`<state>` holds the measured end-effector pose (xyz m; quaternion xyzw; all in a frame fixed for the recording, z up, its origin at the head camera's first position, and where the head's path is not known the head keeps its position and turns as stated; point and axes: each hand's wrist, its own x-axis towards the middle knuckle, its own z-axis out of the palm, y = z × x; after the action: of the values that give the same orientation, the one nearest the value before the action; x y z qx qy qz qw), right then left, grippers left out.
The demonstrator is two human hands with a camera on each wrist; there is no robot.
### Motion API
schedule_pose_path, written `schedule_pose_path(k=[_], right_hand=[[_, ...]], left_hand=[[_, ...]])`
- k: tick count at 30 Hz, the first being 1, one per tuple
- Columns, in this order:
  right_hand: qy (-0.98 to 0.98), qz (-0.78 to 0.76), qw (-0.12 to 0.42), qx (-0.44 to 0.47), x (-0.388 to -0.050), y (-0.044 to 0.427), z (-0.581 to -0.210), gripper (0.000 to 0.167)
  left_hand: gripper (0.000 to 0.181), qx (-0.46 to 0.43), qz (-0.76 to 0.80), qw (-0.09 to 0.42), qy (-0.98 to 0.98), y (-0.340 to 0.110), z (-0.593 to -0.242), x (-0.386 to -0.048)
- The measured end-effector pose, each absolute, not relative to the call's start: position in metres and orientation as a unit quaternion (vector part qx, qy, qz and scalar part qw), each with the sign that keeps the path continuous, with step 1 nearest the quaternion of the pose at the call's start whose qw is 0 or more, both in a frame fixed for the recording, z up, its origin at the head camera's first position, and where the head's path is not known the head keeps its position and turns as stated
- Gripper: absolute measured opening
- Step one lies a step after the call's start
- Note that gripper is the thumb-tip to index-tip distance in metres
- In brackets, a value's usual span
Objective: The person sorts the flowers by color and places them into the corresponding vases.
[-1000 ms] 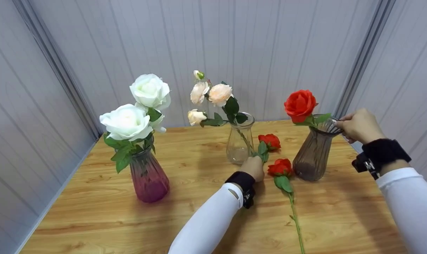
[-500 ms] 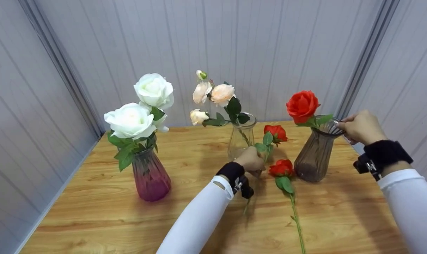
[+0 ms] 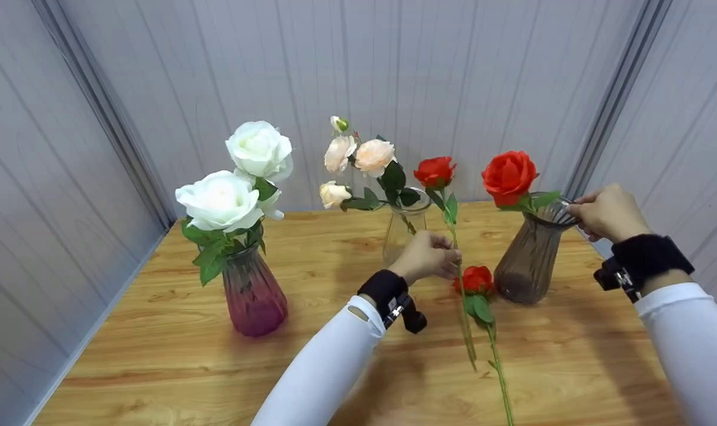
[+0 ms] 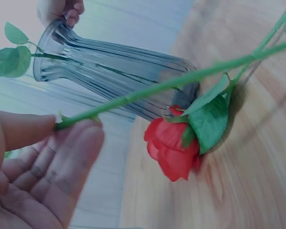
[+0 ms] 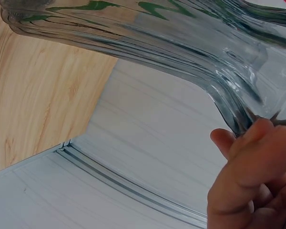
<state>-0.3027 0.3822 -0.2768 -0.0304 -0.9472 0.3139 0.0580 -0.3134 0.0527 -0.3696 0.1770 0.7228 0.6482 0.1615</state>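
My left hand (image 3: 427, 257) pinches the green stem (image 4: 148, 90) of a red rose (image 3: 435, 171) between thumb and fingers. The rose stands upright, bloom up, its stem's lower end hanging over the table. With my right hand (image 3: 610, 213) I grip the rim of a smoky grey ribbed vase (image 3: 527, 260), which leans to the right. One red rose (image 3: 508, 177) is in that vase, its bloom above the rim. Another red rose (image 3: 476, 280) lies on the table at the vase's foot, stem toward me; in the left wrist view its bloom (image 4: 174, 148) shows behind the held stem.
A clear vase (image 3: 396, 231) with peach flowers (image 3: 375, 157) stands just behind my left hand, partly hidden by it. To the left is a pink ribbed vase (image 3: 254, 296) with white roses (image 3: 219, 201). Grey panel walls (image 3: 476, 89) enclose the wooden table (image 3: 174, 355).
My left hand has lifted a red rose off the table; its bloom has risen and turned upright. The right hand still holds the grey vase's rim.
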Motion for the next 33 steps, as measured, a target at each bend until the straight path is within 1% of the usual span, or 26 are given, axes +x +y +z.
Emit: schedule_pose_path(k=[4, 7, 12, 19, 24, 29, 33], right_hand=[[-0.946, 0.317, 0.06, -0.026, -0.302, 0.382, -0.277, 0.045], [-0.946, 0.317, 0.064, -0.024, -0.303, 0.382, -0.276, 0.044], [-0.945, 0.319, 0.06, -0.023, -0.304, 0.381, -0.276, 0.044], [-0.945, 0.32, 0.058, -0.029, -0.304, 0.381, -0.274, 0.045], [-0.945, 0.321, 0.057, -0.032, -0.304, 0.38, -0.274, 0.046], [-0.945, 0.319, 0.058, -0.035, -0.303, 0.381, -0.276, 0.046], [-0.945, 0.32, 0.059, -0.034, -0.302, 0.381, -0.277, 0.045]], left_hand=[[0.009, 0.195, 0.672, 0.116, 0.705, 0.054, -0.366, -0.312], [0.01, 0.21, 0.68, 0.076, 0.699, 0.056, -0.363, -0.311], [0.008, 0.233, 0.685, 0.025, 0.69, 0.054, -0.357, -0.309], [0.017, 0.285, 0.683, -0.044, 0.671, 0.049, -0.349, -0.304], [0.017, 0.313, 0.681, -0.092, 0.656, 0.05, -0.344, -0.301], [0.018, 0.308, 0.681, -0.142, 0.648, 0.051, -0.339, -0.296], [0.021, 0.287, 0.696, -0.164, 0.637, 0.05, -0.334, -0.292]])
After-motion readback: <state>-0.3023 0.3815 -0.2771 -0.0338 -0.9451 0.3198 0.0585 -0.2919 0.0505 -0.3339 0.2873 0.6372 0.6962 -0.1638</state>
